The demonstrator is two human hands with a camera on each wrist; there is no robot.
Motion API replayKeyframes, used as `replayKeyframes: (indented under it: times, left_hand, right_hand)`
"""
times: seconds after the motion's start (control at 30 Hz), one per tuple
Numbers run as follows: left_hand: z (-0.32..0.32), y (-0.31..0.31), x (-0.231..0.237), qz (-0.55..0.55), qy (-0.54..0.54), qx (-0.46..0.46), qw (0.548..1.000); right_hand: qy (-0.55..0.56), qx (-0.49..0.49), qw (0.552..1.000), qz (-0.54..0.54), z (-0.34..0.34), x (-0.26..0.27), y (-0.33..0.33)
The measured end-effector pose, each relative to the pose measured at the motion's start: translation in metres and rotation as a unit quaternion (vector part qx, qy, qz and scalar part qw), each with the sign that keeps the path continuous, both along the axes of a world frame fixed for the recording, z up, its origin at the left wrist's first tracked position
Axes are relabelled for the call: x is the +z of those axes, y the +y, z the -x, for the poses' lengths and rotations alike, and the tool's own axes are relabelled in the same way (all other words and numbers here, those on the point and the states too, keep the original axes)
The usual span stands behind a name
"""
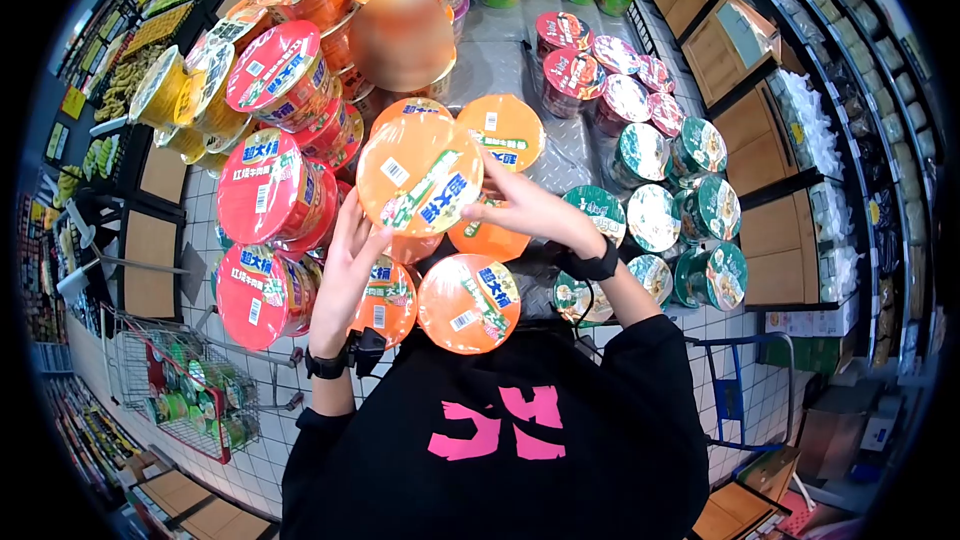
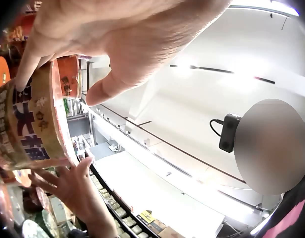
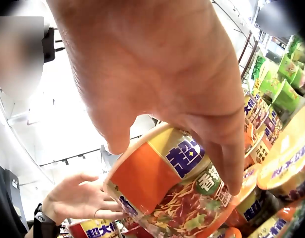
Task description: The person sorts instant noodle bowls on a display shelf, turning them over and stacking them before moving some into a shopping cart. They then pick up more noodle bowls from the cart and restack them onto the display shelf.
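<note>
Between both hands is an orange-lidded instant noodle tub, raised over other orange tubs with its lid facing the head camera. The left hand grips its near left side, fingers along the wall and thumb by the rim. On the right side, the right hand holds the wall, thumb near the lid edge. The right wrist view shows the tub's printed side under the right hand's fingers. Below and around it stand an orange tub nearest the body and another orange tub just beyond the right hand.
Stacked red tubs rise on the left, with yellow tubs behind. Green-lidded tubs stand on the right of the metal platform. A shopping cart stands at lower left, a blue-framed trolley at lower right.
</note>
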State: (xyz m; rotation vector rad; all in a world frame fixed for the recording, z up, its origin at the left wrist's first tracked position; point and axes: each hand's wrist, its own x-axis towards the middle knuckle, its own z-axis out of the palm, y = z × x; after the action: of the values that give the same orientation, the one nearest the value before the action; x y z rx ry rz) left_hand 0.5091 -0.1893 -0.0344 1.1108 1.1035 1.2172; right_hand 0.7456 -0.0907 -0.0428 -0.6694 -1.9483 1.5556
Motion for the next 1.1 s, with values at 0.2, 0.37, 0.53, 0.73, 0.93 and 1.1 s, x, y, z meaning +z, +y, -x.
replayKeyframes:
  times: [0.2,0.37,0.53,0.73,0.93,1.1]
  left_hand:
    - [-0.022,0.036,0.038,-0.025,0.032,-0.062,0.997]
    - [-0.045,0.084,0.07,-0.021,-0.009,-0.113,0.993]
    - [-0.064,0.146,0.039,-0.031,-0.099,-0.123,0.987]
    - [-0.072,0.204,-0.001,-0.024,-0.031,-0.133,0.99]
    - [-0.075,0.239,-0.033,-0.01,-0.054,-0.109,0.992]
    - [-0.079,0.249,-0.043,0.012,-0.082,-0.118,0.99]
  right_hand:
    - [-0.003,-0.051,0.999,-0.005,-0.032,0.005,0.043]
    - [0.023,-0.149,0.984,0.094,-0.049,0.045,0.07]
    - [0.042,-0.183,0.976,0.105,-0.063,0.029,0.136]
    - [0.078,-0.201,0.965,0.149,-0.061,-0.008,0.195]
    - [0.114,-0.212,0.956,0.169,-0.057,-0.035,0.226]
    - [0.083,-0.251,0.947,0.185,-0.054,-0.056,0.246]
